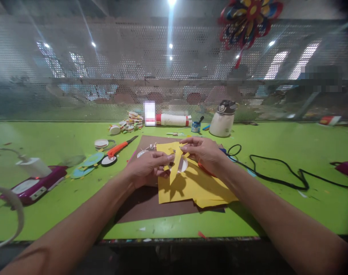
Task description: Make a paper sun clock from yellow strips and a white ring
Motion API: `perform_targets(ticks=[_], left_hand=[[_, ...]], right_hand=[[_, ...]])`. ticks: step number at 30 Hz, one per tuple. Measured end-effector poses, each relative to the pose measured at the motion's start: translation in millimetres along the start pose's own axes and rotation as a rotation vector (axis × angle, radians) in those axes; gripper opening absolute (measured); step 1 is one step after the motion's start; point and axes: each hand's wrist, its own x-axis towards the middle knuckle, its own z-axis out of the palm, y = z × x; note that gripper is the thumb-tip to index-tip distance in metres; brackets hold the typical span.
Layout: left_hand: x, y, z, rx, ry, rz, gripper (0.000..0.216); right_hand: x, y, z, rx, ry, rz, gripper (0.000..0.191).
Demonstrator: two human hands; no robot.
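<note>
Both hands hold a small cut piece of yellow paper point(176, 166) above a larger yellow sheet point(199, 187). Thumb and fingers of my left hand point(146, 166) pinch its left side. My right hand point(204, 151) grips its upper right edge. A strip of the piece hangs down to a point between the hands, and its shadow falls on the sheet. Beneath the yellow sheet lies a brown sheet point(139, 208). Something orange point(206, 169) shows partly under my right hand; what it is I cannot tell.
To the left lie an orange-handled tool point(118, 149), light-blue paper discs point(89, 160) and a purple power strip point(42, 185) with a white charger point(33, 168). At the back stand a white jug point(222, 122) and a blue jar point(196, 126). A black cord point(277, 183) loops across the right.
</note>
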Motion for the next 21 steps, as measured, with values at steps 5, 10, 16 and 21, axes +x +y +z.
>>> perform_targets(ticks=[5, 10, 16, 21], left_hand=[[-1.6, -0.1, 0.5, 0.016, 0.011, 0.000, 0.020], [-0.8, -1.8, -2.0, 0.020, 0.011, -0.018, 0.021], [-1.7, -1.3, -0.4, 0.016, 0.011, -0.040, 0.019], [-2.1, 0.4, 1.7, -0.006, -0.001, -0.004, 0.018]], right_hand=[[-1.3, -2.9, 0.7, -0.006, -0.002, 0.008, 0.025], [-1.1, -4.7, 0.7, -0.013, 0.004, 0.019, 0.025], [0.6, -4.8, 0.0, -0.023, 0.005, 0.025, 0.025], [-2.8, -7.5, 2.7, -0.026, -0.001, 0.004, 0.027]])
